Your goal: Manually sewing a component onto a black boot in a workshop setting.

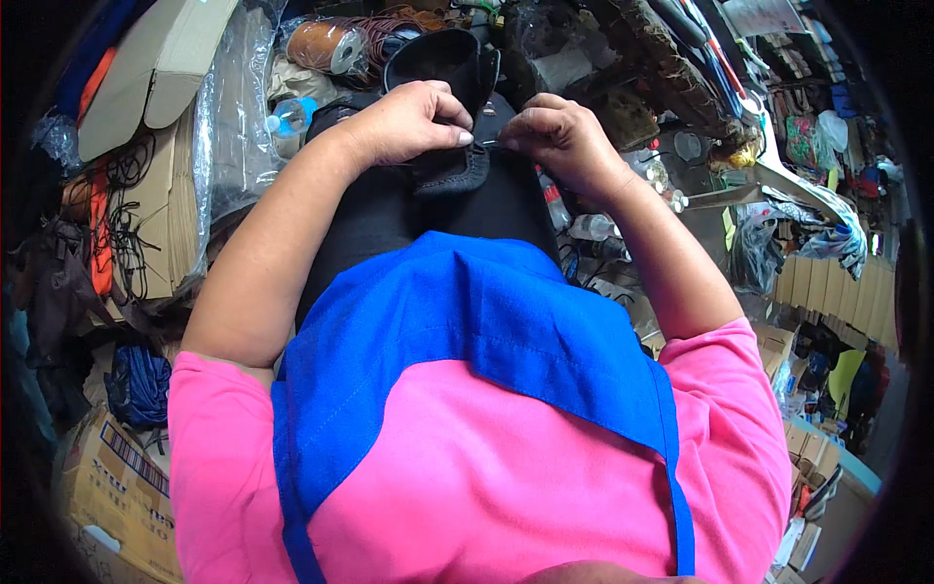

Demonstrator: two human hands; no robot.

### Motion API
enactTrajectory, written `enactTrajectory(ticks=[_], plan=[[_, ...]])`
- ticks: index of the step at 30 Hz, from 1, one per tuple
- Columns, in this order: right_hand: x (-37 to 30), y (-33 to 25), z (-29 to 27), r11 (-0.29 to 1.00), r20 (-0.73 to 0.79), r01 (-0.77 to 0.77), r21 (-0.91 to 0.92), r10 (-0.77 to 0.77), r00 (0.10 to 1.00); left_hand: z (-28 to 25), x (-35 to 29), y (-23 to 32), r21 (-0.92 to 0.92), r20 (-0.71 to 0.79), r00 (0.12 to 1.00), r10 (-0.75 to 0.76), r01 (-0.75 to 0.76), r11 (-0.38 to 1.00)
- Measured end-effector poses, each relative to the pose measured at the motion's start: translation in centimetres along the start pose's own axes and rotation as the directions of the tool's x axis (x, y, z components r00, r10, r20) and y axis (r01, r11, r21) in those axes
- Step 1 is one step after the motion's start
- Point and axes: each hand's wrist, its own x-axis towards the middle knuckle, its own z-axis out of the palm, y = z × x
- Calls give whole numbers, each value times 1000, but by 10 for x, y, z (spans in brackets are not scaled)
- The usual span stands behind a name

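Your left hand (413,122) lies over the left side of the black leather piece (452,177), thumb and forefinger closed together at its stitching; whether they grip its edge, you cannot tell from here. The leather rests on your dark-trousered lap, long axis running away from you, stitched end nearest your body and hollow, raised part beyond. Your right hand (559,136) sits just off its right side, fingertips pinched on a thin, bright sliver pointing at the stitching, so your left hand is the nearer.

Around the leather, well to its left stands folded cardboard (175,68); nearer on that side, a blue-capped bottle (292,119); beyond it, leftward, an orange-brown spool (324,47); to its right, past your wrist, clear bottles (593,228). The raised part walls off its far side.
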Motion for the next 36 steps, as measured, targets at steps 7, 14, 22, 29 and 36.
enactTrajectory(ticks=[7, 14, 22, 29, 36], plan=[[2, 1, 4, 999, 14, 2, -44, -1, 1000, 0, 0, 0, -5, 0, 1000, 26, -26, 1000], [0, -1, 14, 999, -32, 46, -20, -46, 998, 0, -1, 0, -32, 7, 998, 55, -55, 998], [1, -15, 8, 957, 25, 200, -212, -199, 980, -5, 1, 0, -11, 118, 992, 41, -40, 999], [18, -47, -3, 817, 332, 259, -515, -89, 939, -6, -3, 5, 34, 131, 989, 66, -72, 997], [26, -45, 11, 763, 339, 313, -566, -131, 932, -5, 6, 0, 311, -96, 966, 238, -198, 930]])
